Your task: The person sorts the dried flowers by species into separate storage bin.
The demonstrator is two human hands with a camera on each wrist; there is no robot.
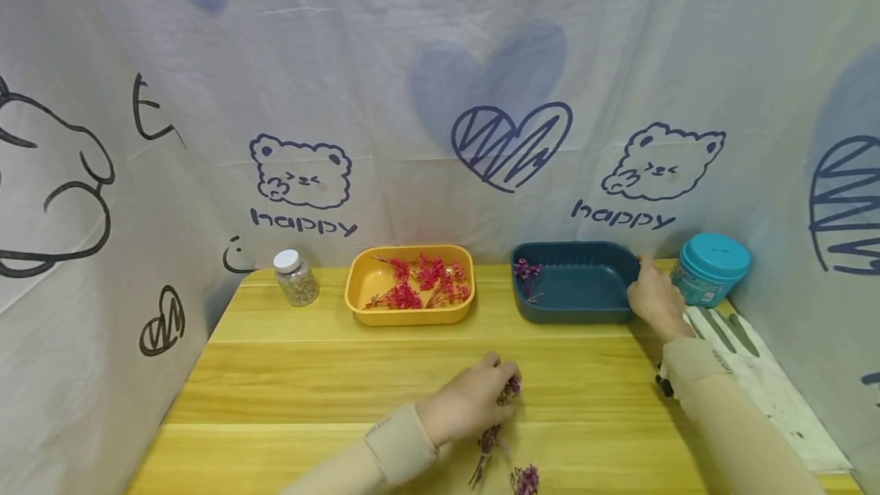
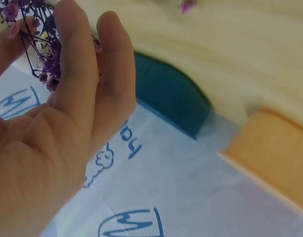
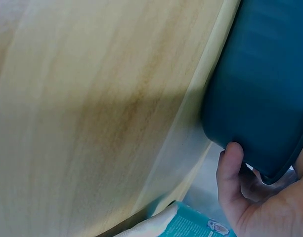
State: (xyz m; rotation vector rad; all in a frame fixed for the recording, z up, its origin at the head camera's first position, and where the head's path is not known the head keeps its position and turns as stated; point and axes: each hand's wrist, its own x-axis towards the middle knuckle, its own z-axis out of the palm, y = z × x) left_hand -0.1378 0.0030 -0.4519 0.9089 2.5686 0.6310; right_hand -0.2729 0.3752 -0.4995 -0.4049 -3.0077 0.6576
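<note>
My left hand point(image 1: 467, 403) pinches a sprig of small purple dried flowers point(image 2: 47, 59) above the front middle of the table. More purple flowers with thin stems point(image 1: 486, 445) show just below that hand; whether they belong to the held sprig I cannot tell. Another purple flower sprig point(image 1: 525, 480) is cut off by the bottom edge of the head view. At the back right, my right hand point(image 1: 656, 300) grips the right end of a dark blue box point(image 1: 577, 315), its thumb against the outer wall in the right wrist view. A purple sprig point(image 1: 528, 272) lies in the box's left end.
A yellow box point(image 1: 409, 318) with several pink-red flower sprigs stands left of the blue one. Farther left is a white-capped clear jar point(image 1: 297, 281). A turquoise lidded tub point(image 1: 711, 270) and a white cloth point(image 1: 763, 380) lie along the right edge. Printed curtains enclose the table.
</note>
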